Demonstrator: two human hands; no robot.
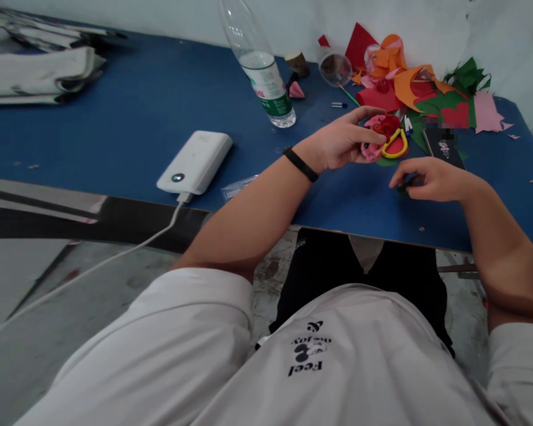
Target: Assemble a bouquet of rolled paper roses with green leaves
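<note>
Red-pink flower (387, 125) — I see left hand (343, 142) gripping it, beyond and left of right hand (437, 179) — pinching green scrap (402, 189).

Matt paper flower (387, 125), glossy plastic bottle (263, 77)

Red-pink flower (383, 125), yellow scissors handle (395, 155), blue table (160, 106)

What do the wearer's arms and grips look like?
Short, pale light-grey left sleeve and right sleeve; forearms bare. Plain black wristband on the left wrist, none visible on the right. Left grip and right grip ungloved.
</note>
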